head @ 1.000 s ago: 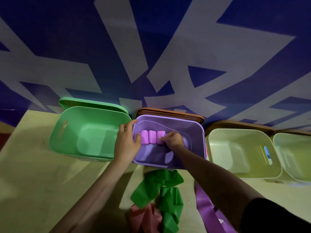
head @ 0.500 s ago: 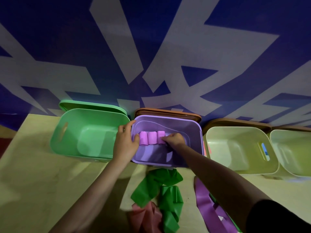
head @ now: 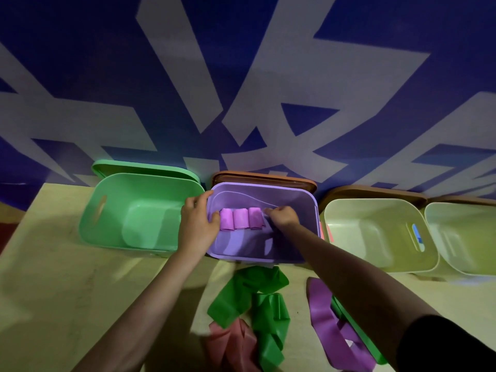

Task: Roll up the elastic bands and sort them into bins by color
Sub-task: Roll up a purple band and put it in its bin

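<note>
Three pink rolls (head: 241, 218) in a row inside purple bin (head: 308, 210), as half a second ago. Right hand (head: 283, 217), fingers curled at rightmost roll, now shifted slightly clear; pinch uncertain. Left hand (head: 197, 224) still touching leftmost roll. Placement apparently finished; loose green band (head: 249, 296) below the grip next.

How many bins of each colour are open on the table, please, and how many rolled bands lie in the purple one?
Green bin: 1
Purple bin: 1
Pale yellow-green bins: 2
Total bins: 4
Rolled pink-purple bands in the purple bin: 3 in a row, between the left hand and the right hand.
</note>
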Motion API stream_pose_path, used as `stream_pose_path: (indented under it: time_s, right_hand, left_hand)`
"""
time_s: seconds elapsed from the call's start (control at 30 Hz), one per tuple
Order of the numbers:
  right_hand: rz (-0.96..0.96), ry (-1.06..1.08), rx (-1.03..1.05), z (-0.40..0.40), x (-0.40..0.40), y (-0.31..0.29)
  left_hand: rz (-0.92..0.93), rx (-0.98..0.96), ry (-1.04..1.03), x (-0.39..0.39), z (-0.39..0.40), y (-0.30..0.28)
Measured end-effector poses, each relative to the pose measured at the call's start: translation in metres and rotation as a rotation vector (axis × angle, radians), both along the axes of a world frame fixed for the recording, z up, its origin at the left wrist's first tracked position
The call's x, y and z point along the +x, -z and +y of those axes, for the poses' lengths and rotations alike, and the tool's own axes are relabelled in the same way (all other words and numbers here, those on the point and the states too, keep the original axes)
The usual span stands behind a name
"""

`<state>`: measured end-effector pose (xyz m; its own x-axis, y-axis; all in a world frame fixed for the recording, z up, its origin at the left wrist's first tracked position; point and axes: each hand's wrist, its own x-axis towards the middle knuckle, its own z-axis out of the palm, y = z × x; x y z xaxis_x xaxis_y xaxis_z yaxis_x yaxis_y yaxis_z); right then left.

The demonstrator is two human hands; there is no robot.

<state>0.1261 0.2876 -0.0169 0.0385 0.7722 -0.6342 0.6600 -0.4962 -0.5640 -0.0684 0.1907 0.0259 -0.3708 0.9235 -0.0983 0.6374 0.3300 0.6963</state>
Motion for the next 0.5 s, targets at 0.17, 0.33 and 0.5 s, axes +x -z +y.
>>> stream_pose_path:
  time_s: [0.17, 0.33, 0.5]
  right_hand:
    - [0.067, 0.013, 0.058, -0.003, 0.003, -0.011]
    - [0.2, -0.016, 0.154, -0.016, 0.007, -0.036]
    - [0.377, 0.064, 0.28, -0.045, 0.023, -0.073]
  left_hand:
    - [0.059, -0.023, -0.022, 0.007, -0.004, -0.012]
    - [0.081, 0.069, -0.011, 0.016, -0.018, -0.029]
    - [0.019, 0.224, 0.101, 0.033, -0.044, -0.048]
